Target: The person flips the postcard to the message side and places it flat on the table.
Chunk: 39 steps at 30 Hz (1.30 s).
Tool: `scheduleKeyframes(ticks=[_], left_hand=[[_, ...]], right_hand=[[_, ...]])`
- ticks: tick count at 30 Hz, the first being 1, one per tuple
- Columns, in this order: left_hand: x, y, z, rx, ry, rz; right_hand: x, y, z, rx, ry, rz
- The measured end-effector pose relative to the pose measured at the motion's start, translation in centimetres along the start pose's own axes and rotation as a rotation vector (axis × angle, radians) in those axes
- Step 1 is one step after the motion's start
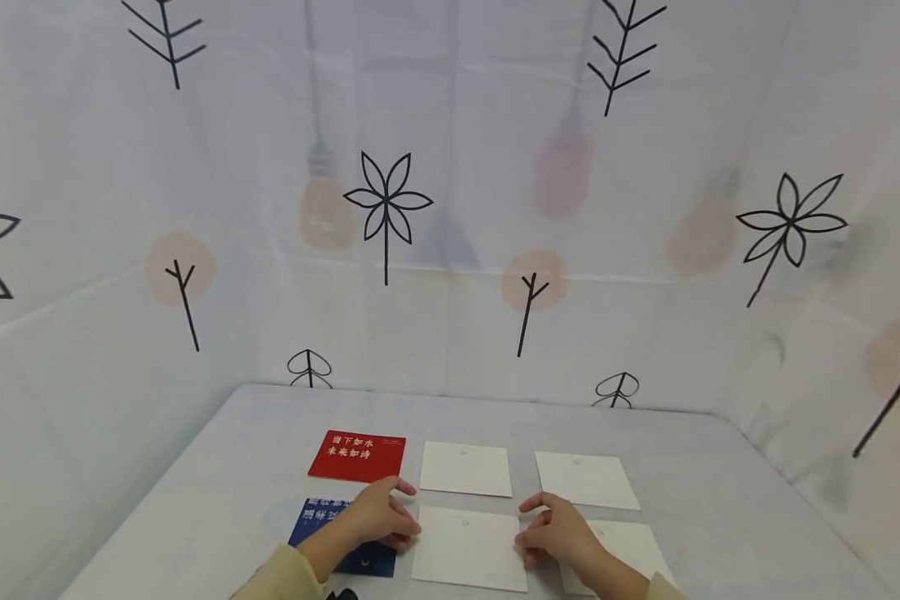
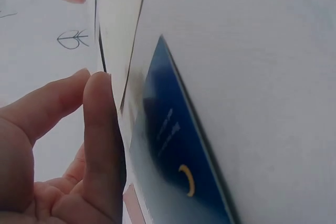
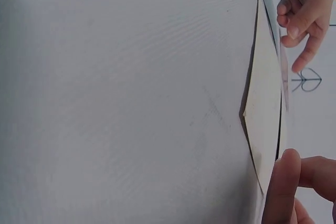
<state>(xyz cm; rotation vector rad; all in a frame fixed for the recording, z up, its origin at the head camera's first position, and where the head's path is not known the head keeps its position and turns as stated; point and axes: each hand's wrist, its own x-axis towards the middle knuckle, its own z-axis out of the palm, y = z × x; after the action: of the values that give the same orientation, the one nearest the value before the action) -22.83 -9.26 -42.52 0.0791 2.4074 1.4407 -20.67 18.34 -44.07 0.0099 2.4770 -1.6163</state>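
Observation:
A white card with a small faint mark near its upper edge lies flat at the middle of the front row. At its left edge is my left hand, with bent fingers; whether the fingertips touch the card I cannot tell. My right hand is at the same card's right edge, its thumb and fingers loosely bent. A dark blue card with pale lettering and a yellow crescent lies partly under my left forearm. Part of the front right white card is hidden by my right hand and wrist.
Behind the front row lie a red card with pale lettering, a white card and another white card. All rest on a white-covered table. A printed cloth hangs around the table's back and sides.

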Motion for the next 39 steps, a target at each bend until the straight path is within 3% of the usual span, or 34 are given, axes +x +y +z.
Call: scheduleKeyframes(ticks=[9,15,27,39], left_hand=[[-0.1,-0.3,-0.6,-0.035,-0.009,0.046],[0.1,-0.9,-1.2,-0.052,-0.008,0.043],[0.1,-0.8,-2.6,-0.069,0.011,0.110],[0.1,-1.2,-3.8,-0.034,0.062,0.136]], right_hand=[[-0.1,-1.1,0.5,0.049,-0.009,-0.038],[0.3,-1.5,1.2,0.105,-0.029,-0.068],[0.7,-2.3,1.8,0.151,-0.001,-0.056],[1.2,-2.8,3.3,0.193,-0.025,-0.076]])
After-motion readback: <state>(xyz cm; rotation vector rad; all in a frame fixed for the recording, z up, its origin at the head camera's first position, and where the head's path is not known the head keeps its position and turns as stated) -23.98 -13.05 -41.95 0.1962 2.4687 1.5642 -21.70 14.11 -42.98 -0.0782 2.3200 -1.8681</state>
